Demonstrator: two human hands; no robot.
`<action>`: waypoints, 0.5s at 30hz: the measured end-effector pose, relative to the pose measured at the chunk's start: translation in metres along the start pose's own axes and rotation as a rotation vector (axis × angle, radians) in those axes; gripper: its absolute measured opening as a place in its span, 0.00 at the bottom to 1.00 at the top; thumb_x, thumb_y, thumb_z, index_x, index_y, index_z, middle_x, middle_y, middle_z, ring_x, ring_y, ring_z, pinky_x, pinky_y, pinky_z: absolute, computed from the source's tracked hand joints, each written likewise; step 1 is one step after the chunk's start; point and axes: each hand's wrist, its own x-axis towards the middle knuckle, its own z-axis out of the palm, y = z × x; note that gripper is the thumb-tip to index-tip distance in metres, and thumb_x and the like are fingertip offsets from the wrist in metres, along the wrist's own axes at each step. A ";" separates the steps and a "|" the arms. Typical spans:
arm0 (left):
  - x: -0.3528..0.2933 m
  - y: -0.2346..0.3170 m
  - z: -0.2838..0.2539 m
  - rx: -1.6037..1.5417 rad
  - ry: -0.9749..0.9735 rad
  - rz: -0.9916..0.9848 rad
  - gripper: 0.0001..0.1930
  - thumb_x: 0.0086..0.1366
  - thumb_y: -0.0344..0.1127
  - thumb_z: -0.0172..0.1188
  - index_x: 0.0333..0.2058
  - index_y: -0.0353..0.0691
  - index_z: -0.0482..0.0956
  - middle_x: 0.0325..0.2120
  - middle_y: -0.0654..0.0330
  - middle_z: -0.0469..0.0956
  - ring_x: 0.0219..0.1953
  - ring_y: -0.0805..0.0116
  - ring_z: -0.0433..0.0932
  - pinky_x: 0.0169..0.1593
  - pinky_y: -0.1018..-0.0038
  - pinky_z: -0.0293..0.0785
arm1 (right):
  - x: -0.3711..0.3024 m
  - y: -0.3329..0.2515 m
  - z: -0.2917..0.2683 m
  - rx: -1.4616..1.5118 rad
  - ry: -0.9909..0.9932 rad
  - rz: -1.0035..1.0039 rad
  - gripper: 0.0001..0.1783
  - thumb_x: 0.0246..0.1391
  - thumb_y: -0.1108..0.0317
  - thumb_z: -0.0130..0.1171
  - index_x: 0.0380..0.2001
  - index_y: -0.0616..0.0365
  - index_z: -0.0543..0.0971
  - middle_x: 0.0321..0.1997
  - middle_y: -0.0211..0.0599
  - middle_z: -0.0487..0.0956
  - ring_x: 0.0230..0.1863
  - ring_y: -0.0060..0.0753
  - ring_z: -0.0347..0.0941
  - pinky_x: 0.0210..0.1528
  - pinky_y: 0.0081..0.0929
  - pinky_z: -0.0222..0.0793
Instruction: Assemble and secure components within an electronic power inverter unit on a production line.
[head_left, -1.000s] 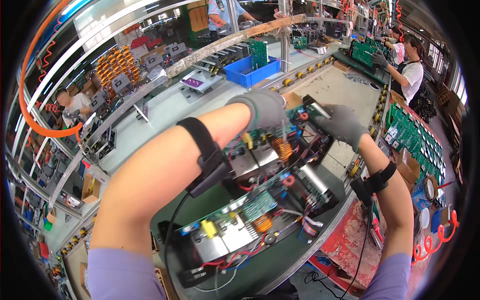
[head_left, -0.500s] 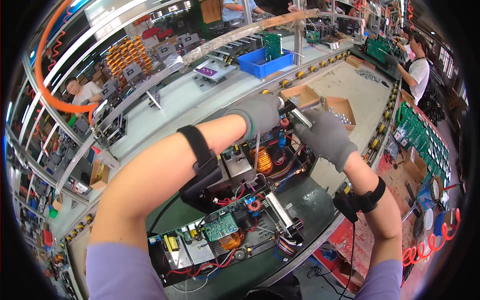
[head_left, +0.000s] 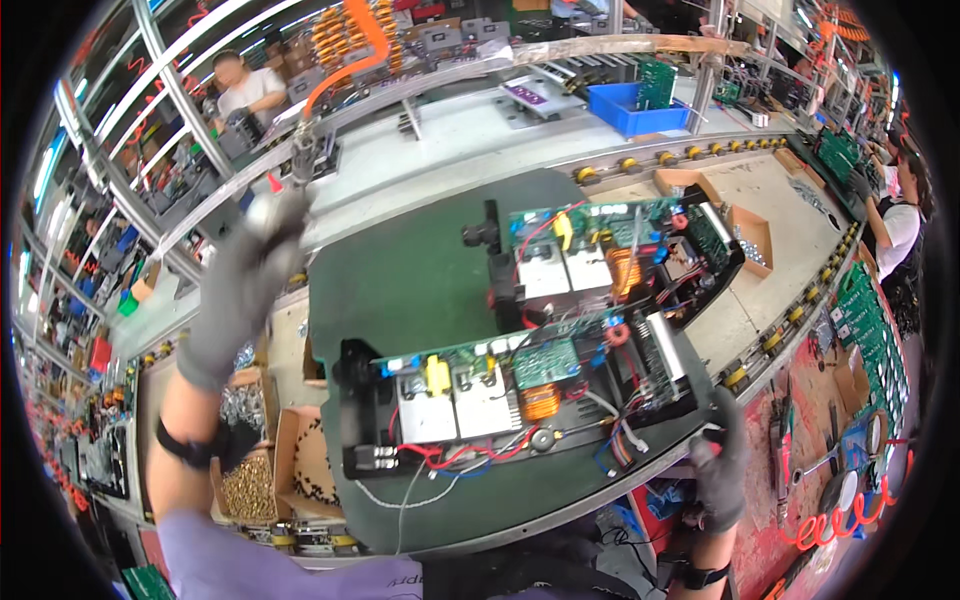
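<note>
My left hand (head_left: 238, 292), in a grey glove and smeared by motion, is raised at the left. Its fingertips are close to a hanging tool (head_left: 302, 158) on an orange hose; whether they touch it I cannot tell. My right hand (head_left: 718, 475), also gloved, has its fingers curled at the near right corner of a green board (head_left: 400, 255). What they hold is hidden. On the board lie two open electronic units: a near one (head_left: 470, 405) and a far one (head_left: 560, 270), both with circuit boards, silver plates, copper coils and loose wires.
Boxes of brass-coloured parts (head_left: 248, 488) and dark screws (head_left: 325, 455) stand at the left. Small cardboard trays (head_left: 752, 238) lie beyond the units. A blue bin (head_left: 632, 112) sits on the far bench. Green circuit boards (head_left: 872, 335) and a coiled red hose (head_left: 835, 515) are at right. Co-workers sit farther off.
Both hands have left the far unit. The left hand has swung left toward the hanging tool; the right has come down to the board's near corner. The view has turned left.
</note>
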 end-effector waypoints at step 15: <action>-0.237 -0.067 0.120 0.393 -0.447 -0.073 0.45 0.52 0.69 0.61 0.58 0.38 0.72 0.60 0.41 0.62 0.66 0.40 0.55 0.68 0.42 0.43 | 0.175 0.047 0.093 0.271 -0.123 -0.013 0.34 0.67 0.47 0.46 0.67 0.57 0.58 0.56 0.42 0.73 0.54 0.34 0.68 0.56 0.33 0.63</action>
